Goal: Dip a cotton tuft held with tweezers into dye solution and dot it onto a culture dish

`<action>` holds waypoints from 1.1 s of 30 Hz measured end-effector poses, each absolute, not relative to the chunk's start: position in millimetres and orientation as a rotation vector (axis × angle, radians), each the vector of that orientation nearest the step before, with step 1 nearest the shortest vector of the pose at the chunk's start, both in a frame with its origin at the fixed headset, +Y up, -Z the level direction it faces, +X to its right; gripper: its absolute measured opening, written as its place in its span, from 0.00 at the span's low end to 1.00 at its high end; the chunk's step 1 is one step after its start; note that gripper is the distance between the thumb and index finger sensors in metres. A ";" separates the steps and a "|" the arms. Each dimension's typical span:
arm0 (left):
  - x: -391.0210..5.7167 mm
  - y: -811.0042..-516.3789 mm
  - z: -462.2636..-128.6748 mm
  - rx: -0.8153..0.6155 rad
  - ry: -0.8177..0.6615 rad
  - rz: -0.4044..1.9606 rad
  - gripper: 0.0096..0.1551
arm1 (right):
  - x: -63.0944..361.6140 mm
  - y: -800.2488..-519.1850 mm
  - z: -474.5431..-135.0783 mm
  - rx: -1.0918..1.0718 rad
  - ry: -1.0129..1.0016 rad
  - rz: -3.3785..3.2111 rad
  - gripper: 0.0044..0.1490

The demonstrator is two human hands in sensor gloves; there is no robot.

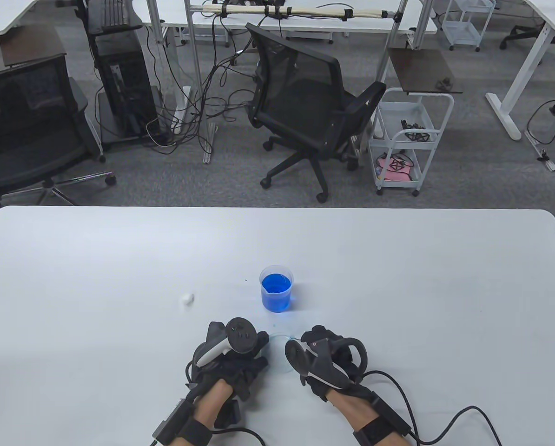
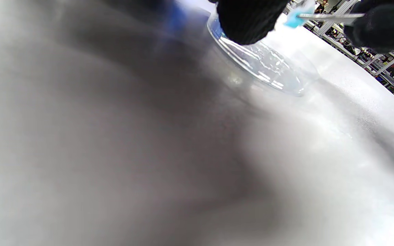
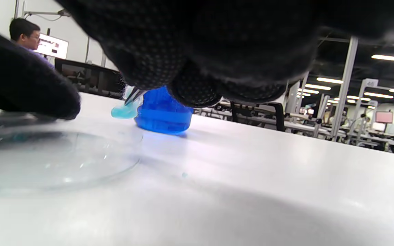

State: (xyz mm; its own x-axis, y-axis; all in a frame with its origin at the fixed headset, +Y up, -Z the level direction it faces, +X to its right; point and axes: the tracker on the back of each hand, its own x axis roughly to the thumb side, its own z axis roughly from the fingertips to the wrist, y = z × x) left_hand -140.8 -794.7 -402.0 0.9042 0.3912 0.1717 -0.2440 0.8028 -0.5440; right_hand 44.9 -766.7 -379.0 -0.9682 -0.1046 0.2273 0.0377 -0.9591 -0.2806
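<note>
Dip looks done: your cotton tuft (image 3: 124,111) is blue | right hand (image 1: 326,360) pinches tweezers (image 2: 330,15); left hand (image 1: 233,355) steadies culture dish (image 3: 56,157) on desk (image 1: 398,278) | dotting remains

Left hand (image 1: 233,355) and right hand (image 1: 326,355) low, side by side, near table edge, fingers (image 3: 169,65) curled
</note>
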 end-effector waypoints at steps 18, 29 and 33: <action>-141.6 -793.9 -402.2 -0.540 -0.278 0.348 0.37 | 52.7 -754.8 -364.6 -0.389 0.466 -3.034 0.26; -142.5 -793.8 -402.7 -0.540 -0.277 0.348 0.37 | 38.9 -778.8 -368.5 -0.438 0.342 -2.964 0.26; -142.4 -793.8 -402.7 -0.540 -0.277 0.348 0.37 | 43.9 -768.3 -365.8 -0.421 0.387 -2.994 0.26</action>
State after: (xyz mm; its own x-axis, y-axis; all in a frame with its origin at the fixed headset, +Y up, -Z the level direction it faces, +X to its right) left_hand -142.4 -793.8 -402.7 0.9050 0.3922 0.1646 -0.2485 0.8017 -0.5437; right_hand 43.9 -768.3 -365.8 -0.9575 -0.1266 0.2590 0.0566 -0.9635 -0.2616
